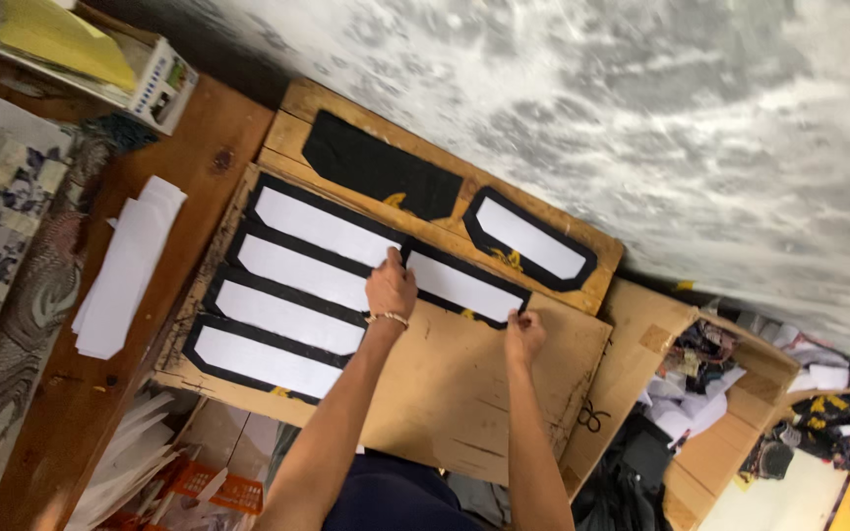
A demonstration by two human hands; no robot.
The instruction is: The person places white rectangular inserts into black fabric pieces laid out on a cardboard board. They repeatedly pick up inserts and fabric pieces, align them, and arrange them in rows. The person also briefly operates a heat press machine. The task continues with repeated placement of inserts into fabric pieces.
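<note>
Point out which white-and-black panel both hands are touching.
The panel lying alone on the board's right, between left hand and right hand. The four stacked panels lie beside it.

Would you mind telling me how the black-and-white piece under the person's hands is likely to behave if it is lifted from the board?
The black-and-white piece lies flat and thin on the wooden board, so it probably weighs little and would likely flex or droop if lifted by one end. The left hand and right hand press its opposite ends, which suggests it may shift or curl if left unheld.
</note>
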